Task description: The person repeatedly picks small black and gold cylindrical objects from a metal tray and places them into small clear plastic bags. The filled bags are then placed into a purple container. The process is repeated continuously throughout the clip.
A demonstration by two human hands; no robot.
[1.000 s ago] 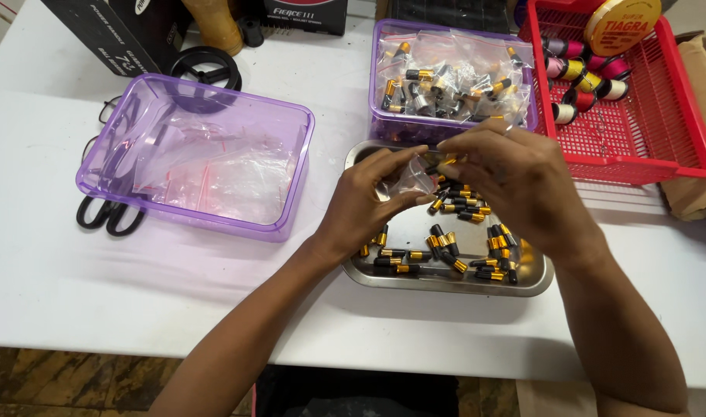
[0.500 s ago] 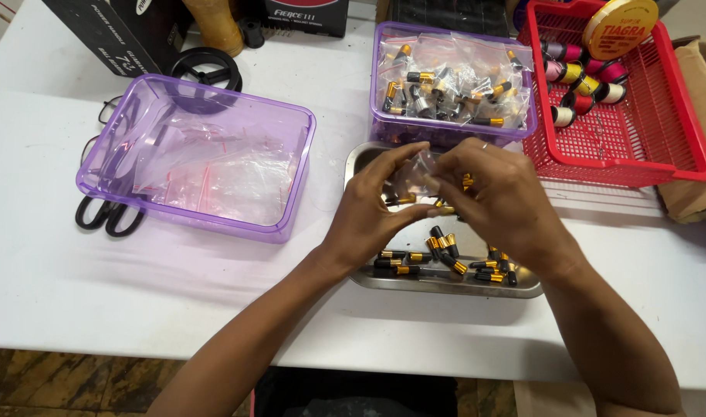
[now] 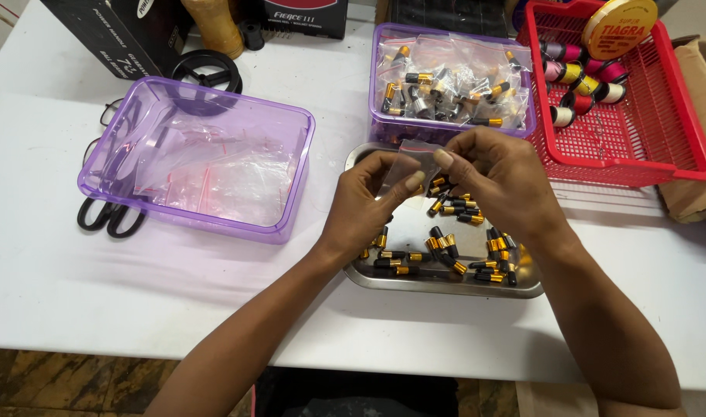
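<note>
Both of my hands pinch one small clear plastic bag above a steel tray. My left hand grips the bag's left side and my right hand grips its top right edge. Several small black-and-gold cylindrical pieces lie loose in the tray under my hands. What is inside the bag I cannot tell.
A purple bin behind the tray holds bagged black-and-gold pieces. A second purple bin to the left holds empty clear bags. A red basket with thread spools stands at the right. Black scissors lie at the left.
My hands have lifted slightly and moved toward the tray's back edge, and the small bag is now held up more plainly between my fingertips.
</note>
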